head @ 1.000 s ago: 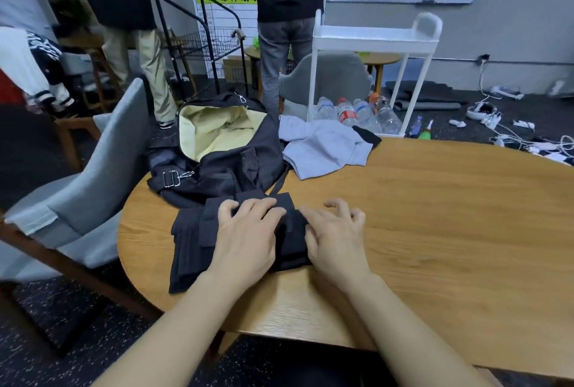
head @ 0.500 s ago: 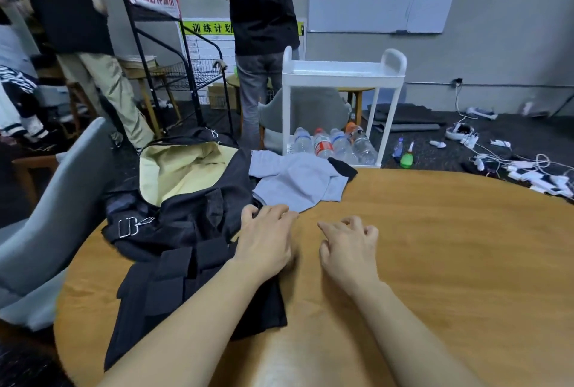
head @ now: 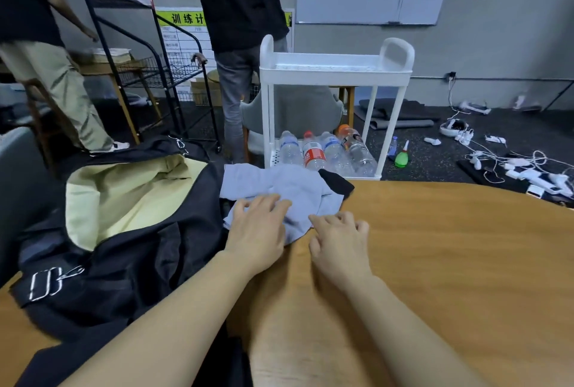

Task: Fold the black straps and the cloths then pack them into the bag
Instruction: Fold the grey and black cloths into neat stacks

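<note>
Both hands out over the light grey-blue cloth, lying crumpled at twelve o'clock on the round wooden table, just beside the open black bag at nine to ten o'clock, pale yellow lining showing. Left hand resting on the cloth's near edge, fingers straight and slightly spread, gripping nothing. Right hand just at the cloth's near right corner, fingers loosely bent and apart, seemingly holding nothing; contact with the fabric hard to confirm through blur.

Best done, probably, by drawing the cloth toward six o'clock onto bare wood, smoothing it flat, then folding edge to edge before lifting it into the bag mouth. Worth keeping the cloth away from the bag flap so nothing snags.

A black piece peeking from under the cloth at one o'clock: a dark part of the garment or a separate item, impossible to say. Black strap bundle at six o'clock mostly covered by the left forearm and cut off by the bottom edge; fold state unreadable. Bag interior contents not visible.
</note>
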### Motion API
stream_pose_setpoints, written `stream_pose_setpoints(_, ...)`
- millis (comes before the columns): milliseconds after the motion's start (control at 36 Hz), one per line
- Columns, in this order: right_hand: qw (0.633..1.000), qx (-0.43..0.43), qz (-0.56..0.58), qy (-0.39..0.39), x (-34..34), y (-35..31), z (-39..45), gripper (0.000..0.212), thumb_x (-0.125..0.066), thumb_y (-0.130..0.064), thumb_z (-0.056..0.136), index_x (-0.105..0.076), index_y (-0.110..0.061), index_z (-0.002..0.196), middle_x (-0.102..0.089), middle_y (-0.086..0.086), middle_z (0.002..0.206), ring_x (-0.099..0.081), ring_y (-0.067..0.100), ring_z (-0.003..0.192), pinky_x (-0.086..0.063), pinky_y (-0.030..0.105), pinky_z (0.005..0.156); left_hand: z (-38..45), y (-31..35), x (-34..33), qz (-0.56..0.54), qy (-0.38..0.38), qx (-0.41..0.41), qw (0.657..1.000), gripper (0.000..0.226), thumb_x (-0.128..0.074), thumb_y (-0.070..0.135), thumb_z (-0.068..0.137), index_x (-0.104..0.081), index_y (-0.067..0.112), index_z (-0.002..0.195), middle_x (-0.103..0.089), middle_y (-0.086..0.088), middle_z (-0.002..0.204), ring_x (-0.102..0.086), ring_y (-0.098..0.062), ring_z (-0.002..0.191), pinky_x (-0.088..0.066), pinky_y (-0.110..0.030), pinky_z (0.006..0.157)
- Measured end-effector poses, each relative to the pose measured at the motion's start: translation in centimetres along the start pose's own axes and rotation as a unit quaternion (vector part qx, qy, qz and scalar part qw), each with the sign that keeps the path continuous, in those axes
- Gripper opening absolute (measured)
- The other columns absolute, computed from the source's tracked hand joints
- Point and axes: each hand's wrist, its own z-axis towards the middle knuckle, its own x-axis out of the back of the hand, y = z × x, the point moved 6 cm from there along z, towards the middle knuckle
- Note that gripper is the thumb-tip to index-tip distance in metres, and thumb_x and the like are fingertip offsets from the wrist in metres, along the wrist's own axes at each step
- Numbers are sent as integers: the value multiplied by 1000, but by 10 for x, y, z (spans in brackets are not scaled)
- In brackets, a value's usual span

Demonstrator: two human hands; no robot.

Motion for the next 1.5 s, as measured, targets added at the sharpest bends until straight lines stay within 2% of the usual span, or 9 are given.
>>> stream_pose_setpoints(28,1000,-4,-10,-14,-5,2,9,37,-43,-27,94,-55,-25,129,-62,-4,120,-43,25,119,-19,36,80,8,-4,-2,-7,1,7,1000,53,-44,24,96,-33,28,148,-29,4,156,-25,-14,143,-9,-34,104)
stream_pose_setpoints(83,1000,-5,-13,-22,-11,5,27,45,-38,-36,99,-37,-26,142,-50,-4,135,-35,25,125,-22,38,88,26,-13,-9,-20,-10,24,999,58,-45,31,97,-25,25,152,-22,-1,160,-16,-16,147,-9,-35,111)
stream_pose_setpoints(222,999,-17,-12,-31,-29,7,75,60,-39,-45,99,-21,-25,152,-35,3,148,-31,28,130,-23,41,97,64,-29,-32,-22,-80,43,996,74,-47,45,95,-9,25,156,-8,-6,164,-4,-17,150,-6,-38,116)
stream_pose_setpoints(333,999,-5,-32,-35,-40,7,106,57,-38,-45,99,-24,-24,150,-36,6,145,-33,30,125,-24,42,93,83,-40,-49,-7,-125,57,991,74,-50,49,90,-16,30,153,-12,-8,162,-11,-19,149,-10,-43,114)
stream_pose_setpoints(472,994,-6,-25,-106,-64,9,128,54,-34,-49,98,-29,-28,148,-39,5,144,-29,31,131,-22,46,101,93,-48,-69,0,-183,74,980,70,-49,52,86,-23,33,149,-38,-1,145,-34,-21,138,-21,-46,105)
stream_pose_setpoints(611,989,-21,-24,-148,-77,13,126,52,-36,-52,96,-36,-30,143,-42,1,144,-30,29,135,-21,48,105,92,-46,-73,8,-206,72,976,68,-45,52,90,-21,36,151,-33,-4,153,-29,-20,143,-19,-43,107)
stream_pose_setpoints(1000,982,-45,-16,-181,-52,25,51,53,-33,-52,97,-30,-32,146,-35,-3,148,-26,29,138,-20,47,104,37,-1,-54,30,-244,55,968,66,-45,49,90,-22,36,150,-35,-2,152,-36,-24,138,-18,-47,105)
stream_pose_setpoints(1361,978,-58,-13,-200,-14,43,-51,58,-32,-51,99,-18,-33,152,-18,-3,159,-16,28,144,-15,50,109,-39,58,-32,49,-240,15,970,64,-42,52,93,-21,35,151,-34,-2,150,-37,-24,135,-18,-49,105)
stream_pose_setpoints(1500,976,-53,-7,-210,-5,46,-69,57,-34,-49,99,-18,-32,152,-19,-2,158,-18,28,143,-16,50,109,-55,65,-28,49,-216,1,975,66,-40,55,93,-17,35,151,-39,0,146,-40,-22,132,-17,-50,104)
